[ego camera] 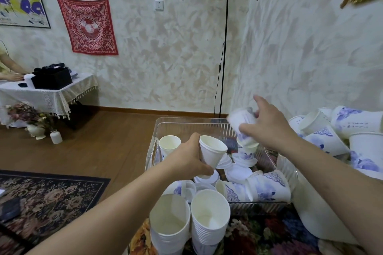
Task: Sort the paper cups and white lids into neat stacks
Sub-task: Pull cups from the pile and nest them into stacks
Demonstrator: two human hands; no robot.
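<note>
Item: cup sorting, mid-step
- Left hand (189,158): fingers wrapped round a small nested stack of cups (211,152), mouth up, held over the clear bin (157,128)
- Right hand (267,125): gripping a blue-printed cup (241,119), blurred, tipped on its side above the bin's far end
- Bin contents: loose white lids (236,173), tumbled cups, one upright cup at the far left corner
- Finished stacks (190,227): two tall ones just in front of the bin
- Unsorted pile (339,128): right of the bin
- Handling advice: turn the blurred cup mouth-up, line its base with the held stack's mouth, and seat it straight so the rims sit level; keep the left grip low and steady
</note>
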